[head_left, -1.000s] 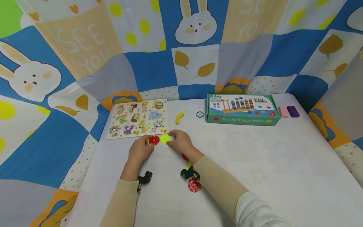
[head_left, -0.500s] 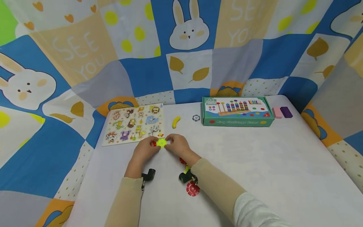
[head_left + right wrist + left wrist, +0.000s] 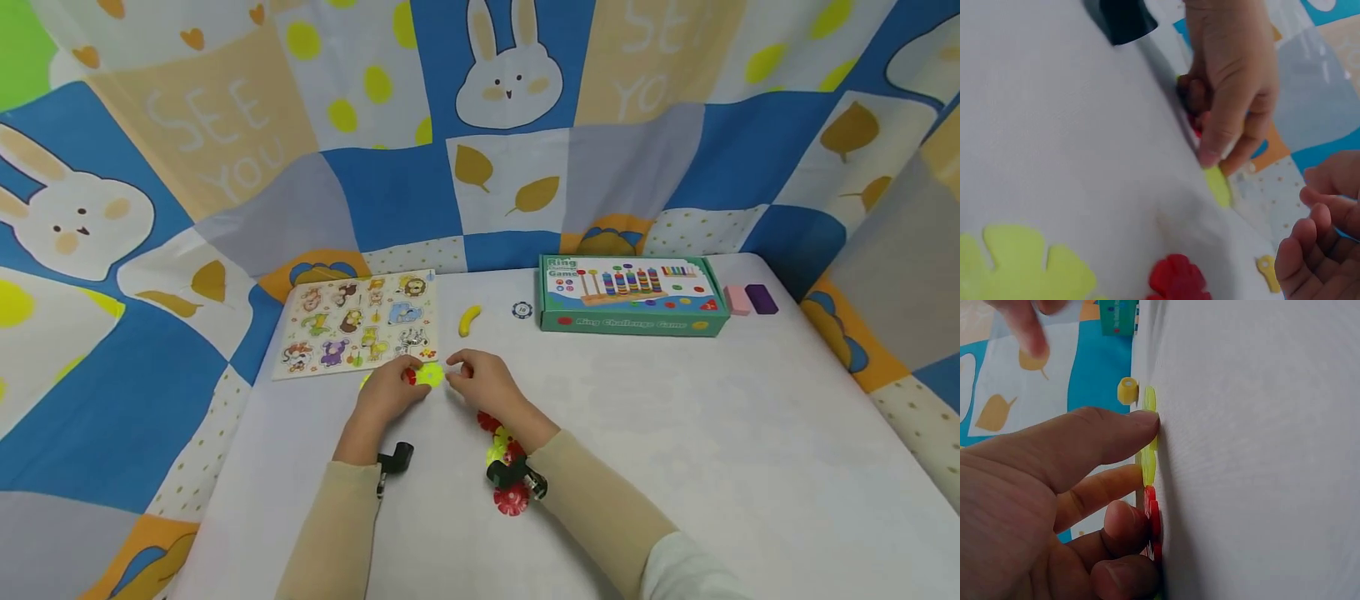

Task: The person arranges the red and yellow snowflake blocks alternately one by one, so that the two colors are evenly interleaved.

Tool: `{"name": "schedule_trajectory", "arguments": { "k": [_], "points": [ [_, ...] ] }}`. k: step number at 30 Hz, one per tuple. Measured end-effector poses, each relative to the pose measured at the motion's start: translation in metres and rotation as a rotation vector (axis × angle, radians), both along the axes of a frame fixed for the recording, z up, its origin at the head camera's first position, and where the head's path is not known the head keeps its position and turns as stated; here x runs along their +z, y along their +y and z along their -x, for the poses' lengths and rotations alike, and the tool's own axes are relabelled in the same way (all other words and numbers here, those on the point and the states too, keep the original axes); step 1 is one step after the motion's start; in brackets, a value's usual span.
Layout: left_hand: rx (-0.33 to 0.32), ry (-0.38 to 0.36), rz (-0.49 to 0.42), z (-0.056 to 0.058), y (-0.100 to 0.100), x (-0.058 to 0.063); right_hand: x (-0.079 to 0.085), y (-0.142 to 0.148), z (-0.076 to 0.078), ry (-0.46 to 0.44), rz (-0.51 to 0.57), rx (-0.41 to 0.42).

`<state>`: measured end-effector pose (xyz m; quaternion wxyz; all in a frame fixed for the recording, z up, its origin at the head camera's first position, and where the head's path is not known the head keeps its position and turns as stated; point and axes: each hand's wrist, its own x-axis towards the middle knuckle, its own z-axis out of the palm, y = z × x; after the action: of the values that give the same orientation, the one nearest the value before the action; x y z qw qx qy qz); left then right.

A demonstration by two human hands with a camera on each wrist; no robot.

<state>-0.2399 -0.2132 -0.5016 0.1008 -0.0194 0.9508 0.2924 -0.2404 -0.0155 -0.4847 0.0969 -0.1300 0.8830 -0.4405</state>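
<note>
My left hand (image 3: 386, 392) pinches a yellow flower-shaped interlocking disc (image 3: 431, 375) between thumb and finger, just in front of the animal board. Red discs (image 3: 1155, 519) continue the row beneath its other fingers in the left wrist view. Just right of the yellow disc is my right hand (image 3: 487, 383), its fingers loosely bent and holding nothing; a small gap separates the two. Below the right hand and partly under its wrist lie several loose discs, among them a red disc (image 3: 512, 500) and a yellow disc (image 3: 495, 454).
A board of animal pictures (image 3: 356, 321) lies behind the left hand. Farther back are a yellow toy banana (image 3: 469, 321), a patterned round chip (image 3: 522, 310), a green game box (image 3: 633, 321), and pink (image 3: 738, 300) and purple blocks (image 3: 762, 299). Patterned cloth (image 3: 405, 200) hangs behind.
Both hands first held discs apart; the yellow disc then came left against the red one. The right hand has since let go and drawn back to the right, while the left keeps hold.
</note>
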Motion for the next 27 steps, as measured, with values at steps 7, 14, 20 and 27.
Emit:
{"name": "schedule_trajectory", "arguments": {
  "k": [7,14,20,27],
  "points": [
    [-0.002,0.018,0.008,-0.002,-0.001,-0.001,0.018,0.024,-0.018,0.098,0.041,0.031],
    [-0.021,0.018,0.005,-0.001,-0.001,0.001,0.016,0.05,-0.036,0.056,0.002,0.025],
    [-0.022,0.027,0.006,0.0,-0.003,0.002,0.0,0.065,-0.048,0.044,-0.084,0.02],
    [-0.018,0.007,-0.01,0.0,-0.002,-0.001,-0.021,0.063,-0.057,0.082,-0.208,-0.063]
  ]
}}
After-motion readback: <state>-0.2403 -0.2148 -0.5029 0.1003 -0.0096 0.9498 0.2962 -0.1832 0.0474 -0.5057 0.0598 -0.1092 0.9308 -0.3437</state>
